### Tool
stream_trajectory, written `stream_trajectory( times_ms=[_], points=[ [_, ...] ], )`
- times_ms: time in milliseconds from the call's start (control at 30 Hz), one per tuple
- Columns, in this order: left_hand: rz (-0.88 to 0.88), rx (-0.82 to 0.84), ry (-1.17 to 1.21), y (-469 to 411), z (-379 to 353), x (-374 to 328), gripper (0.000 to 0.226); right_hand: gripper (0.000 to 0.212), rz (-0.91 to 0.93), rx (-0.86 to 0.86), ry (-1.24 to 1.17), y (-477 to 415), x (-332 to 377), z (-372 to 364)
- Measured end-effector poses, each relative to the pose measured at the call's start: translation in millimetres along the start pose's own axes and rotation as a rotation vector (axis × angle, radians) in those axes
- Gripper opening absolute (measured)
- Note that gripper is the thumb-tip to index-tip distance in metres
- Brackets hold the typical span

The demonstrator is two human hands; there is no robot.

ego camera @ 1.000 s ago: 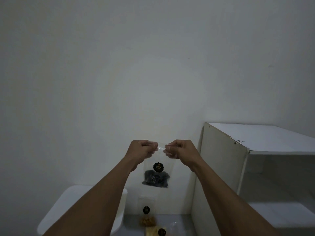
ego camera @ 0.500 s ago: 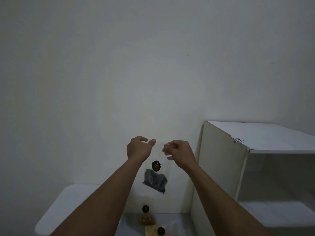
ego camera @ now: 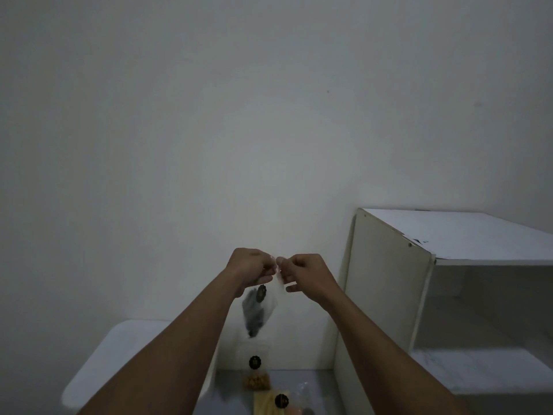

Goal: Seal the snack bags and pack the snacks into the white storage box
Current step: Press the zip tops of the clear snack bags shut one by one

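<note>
A plain white wall (ego camera: 269,115) is recorded across most of the head view. A white open shelf unit (ego camera: 389,295) is seen at the right, set against that wall. The white storage box (ego camera: 119,354) is noted at lower left, partly covered by the left forearm; whether it is lidded cannot be told. A grey surface (ego camera: 317,384) is seen between the box and the shelf unit.

Left hand (ego camera: 251,268) and right hand (ego camera: 302,274) are raised before the wall, close together, with fingers curled. The top edge of a clear snack bag (ego camera: 257,310) is pinched by both hands. The bag is held in the air, well above the grey surface, hanging tilted and motion-blurred. Dark contents are gathered in its lower part, and a round black sticker (ego camera: 261,293) is seen near its top.

Three further bags are logged on the grey surface:
- A clear bag of golden-brown snacks (ego camera: 256,375) stands upright at the far edge against the wall.
- A yellow snack bag (ego camera: 264,404) lies at the near edge, cut off by the frame.
- A crumpled clear bag (ego camera: 302,393) lies just right of the yellow one.
</note>
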State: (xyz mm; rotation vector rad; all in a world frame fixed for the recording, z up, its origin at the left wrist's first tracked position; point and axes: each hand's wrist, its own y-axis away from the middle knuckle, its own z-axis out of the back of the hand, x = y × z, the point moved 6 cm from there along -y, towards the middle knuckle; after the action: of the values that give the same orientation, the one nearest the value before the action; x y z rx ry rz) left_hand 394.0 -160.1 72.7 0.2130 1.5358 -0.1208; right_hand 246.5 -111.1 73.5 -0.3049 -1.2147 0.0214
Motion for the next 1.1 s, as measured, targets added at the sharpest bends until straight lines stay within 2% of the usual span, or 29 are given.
stream_trajectory(
  times_ms=[200,567,633,767,800,833,933,1000,1100],
  points=[
    [0.010,0.101,0.003,5.4,1.6,12.7,0.011,0.020,-0.081,0.056,0.034,2.6,-7.7,-3.7],
    [0.054,0.027,-0.134,4.6,17.4,20.5,0.013,0.018,-0.095,0.052,0.051,7.7,-12.1,-20.1],
    [0.070,0.003,-0.115,2.3,18.5,20.6,0.016,0.025,-0.081,0.029,0.074,10.6,-14.2,-20.2],
    [0.085,-0.058,-0.040,-6.2,18.9,22.8,0.016,0.065,-0.092,0.077,0.112,21.4,-33.1,-28.6],
    [0.089,-0.064,-0.023,-8.6,17.8,24.7,0.015,0.068,-0.107,0.094,0.170,23.0,-41.8,-32.5],
    [0.089,-0.064,-0.011,-11.6,16.4,27.0,0.015,0.060,-0.111,0.101,0.220,23.5,-50.7,-36.5],
    [0.084,-0.059,-0.013,-21.9,11.2,40.2,0.017,0.010,-0.097,-0.004,0.268,20.7,-73.3,-41.0],
    [0.056,-0.075,-0.039,-29.5,12.2,55.8,0.015,0.024,-0.155,-0.084,0.223,19.2,-89.8,-39.8],
    [0.051,-0.099,-0.137,-38.8,17.2,93.0,0.023,0.033,-0.184,-0.131,0.222,14.7,-113.8,-36.7]
  ],
)
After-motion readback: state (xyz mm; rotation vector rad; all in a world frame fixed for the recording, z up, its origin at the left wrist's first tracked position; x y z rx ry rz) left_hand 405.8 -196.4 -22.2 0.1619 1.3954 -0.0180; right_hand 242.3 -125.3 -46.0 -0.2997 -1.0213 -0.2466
